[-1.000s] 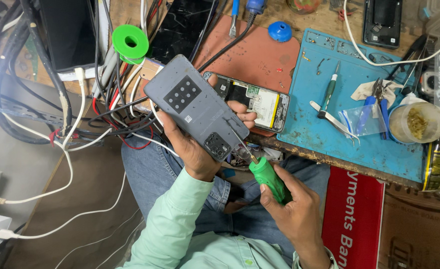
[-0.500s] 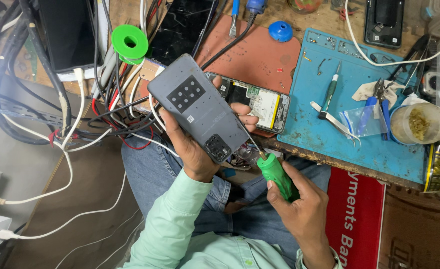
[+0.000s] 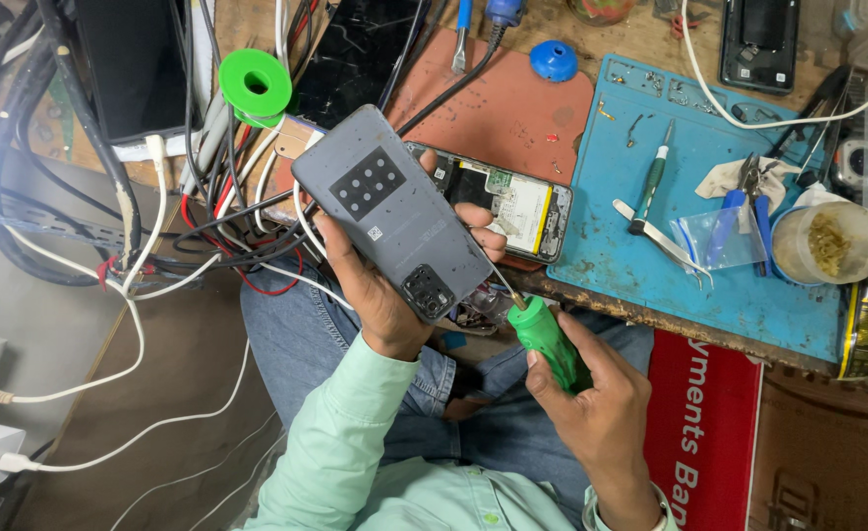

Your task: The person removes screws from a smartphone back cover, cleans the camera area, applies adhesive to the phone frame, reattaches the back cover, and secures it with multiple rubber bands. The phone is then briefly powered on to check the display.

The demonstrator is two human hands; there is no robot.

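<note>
My left hand grips a grey phone back cover, outer side up, held over my lap in front of the bench edge. My right hand holds a green-handled screwdriver. Its thin tip points up-left and meets the cover's right edge near my left fingers. An opened phone with its battery and board exposed lies on the brown mat just behind the cover.
A blue work mat at right carries a green-grip screwdriver, tweezers, blue pliers and a cup. A green solder spool, tangled cables and a dark phone crowd the bench.
The screwdriver has tilted and slid slightly right along the cover's edge. The cover has shifted a little up and right in my left hand.
</note>
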